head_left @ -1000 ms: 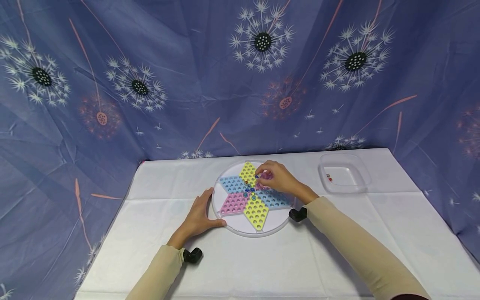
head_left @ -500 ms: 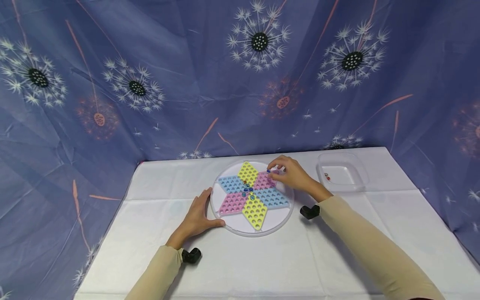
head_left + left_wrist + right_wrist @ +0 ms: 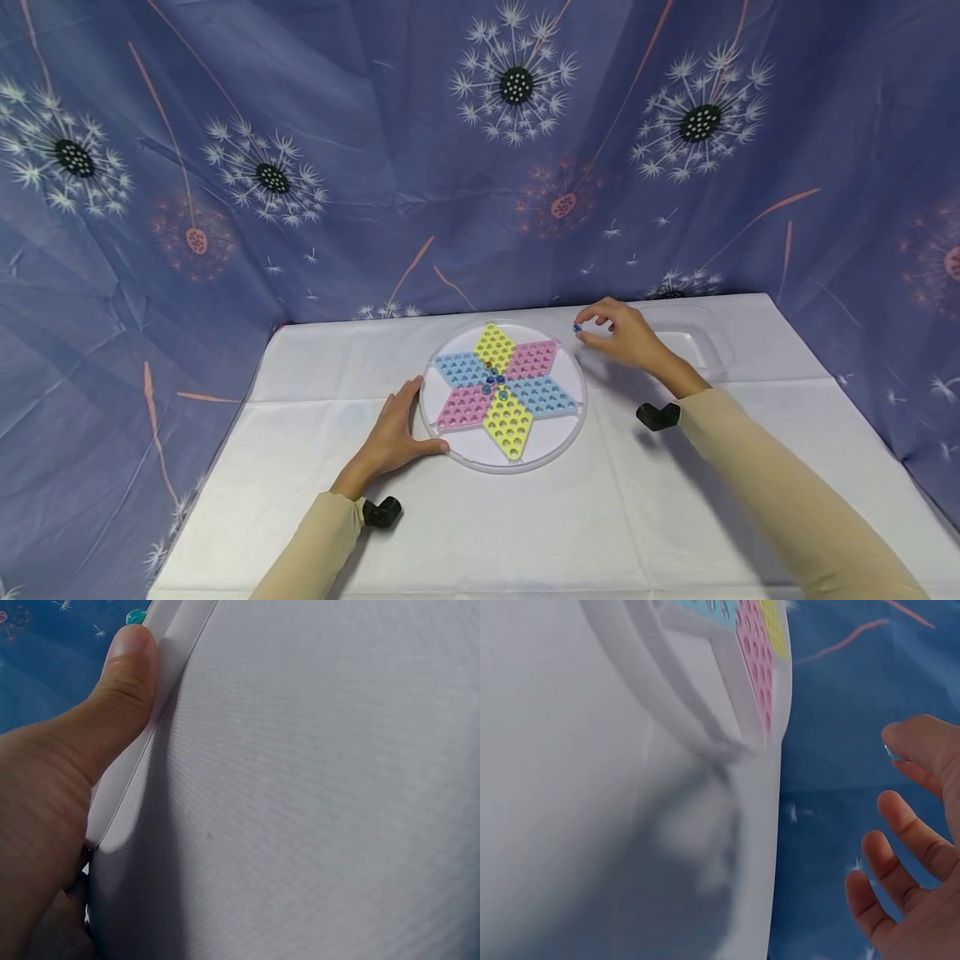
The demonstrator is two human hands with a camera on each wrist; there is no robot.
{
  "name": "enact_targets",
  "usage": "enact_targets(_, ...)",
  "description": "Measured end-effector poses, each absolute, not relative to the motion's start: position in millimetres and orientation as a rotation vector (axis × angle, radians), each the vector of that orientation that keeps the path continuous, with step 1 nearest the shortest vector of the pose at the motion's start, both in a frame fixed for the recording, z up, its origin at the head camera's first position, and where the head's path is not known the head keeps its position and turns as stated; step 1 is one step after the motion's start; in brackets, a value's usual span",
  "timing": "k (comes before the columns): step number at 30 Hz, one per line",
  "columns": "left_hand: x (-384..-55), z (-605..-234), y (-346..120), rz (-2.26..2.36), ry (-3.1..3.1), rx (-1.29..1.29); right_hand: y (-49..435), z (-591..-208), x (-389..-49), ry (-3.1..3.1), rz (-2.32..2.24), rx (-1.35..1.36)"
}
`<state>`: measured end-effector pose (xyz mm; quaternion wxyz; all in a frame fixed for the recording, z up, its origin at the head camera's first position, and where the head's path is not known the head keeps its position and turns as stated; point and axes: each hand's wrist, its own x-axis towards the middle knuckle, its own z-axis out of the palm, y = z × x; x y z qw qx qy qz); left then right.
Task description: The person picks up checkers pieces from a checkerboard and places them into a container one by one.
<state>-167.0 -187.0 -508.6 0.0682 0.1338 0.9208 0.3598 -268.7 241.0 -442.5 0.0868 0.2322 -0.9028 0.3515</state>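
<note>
A round white Chinese checkers board (image 3: 551, 446) with a pink, blue and yellow star lies on the table. Several marbles (image 3: 501, 380) sit in holes near its centre. At the board's left edge, my left hand (image 3: 390, 433) rests with fingers and thumb spread along the rim; the left wrist view shows the thumb (image 3: 131, 675) on that rim. Beyond the board's upper right edge, my right hand (image 3: 630, 340) pinches a blue marble (image 3: 577, 327) between thumb and index finger. In the right wrist view only a sliver of the marble (image 3: 892, 753) shows, the other fingers being spread.
A clear plastic box (image 3: 708, 333) stands at the back right, partly hidden behind the right hand. The table has a white cloth (image 3: 517, 533). Blue dandelion-patterned fabric (image 3: 420, 167) hangs behind and at the sides.
My right hand has moved from over the board's centre to the right, past the rim toward the clear box, still pinching the blue marble. My left hand stays at the rim.
</note>
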Motion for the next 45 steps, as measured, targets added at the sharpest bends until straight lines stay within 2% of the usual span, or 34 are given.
enact_targets(23, -165, -509, -187, 1.091, 2.769, 0.4, 323, -433, -250, -2.69, 0.917, 0.471)
enact_targets(37, -165, -508, -188, 1.127, 2.798, 0.473, 341, -433, -248, -2.735, 0.915, 0.346)
enact_targets(45, -166, -509, -188, 1.125, 2.792, 0.466, 344, -434, -247, -2.727, 0.927, 0.373)
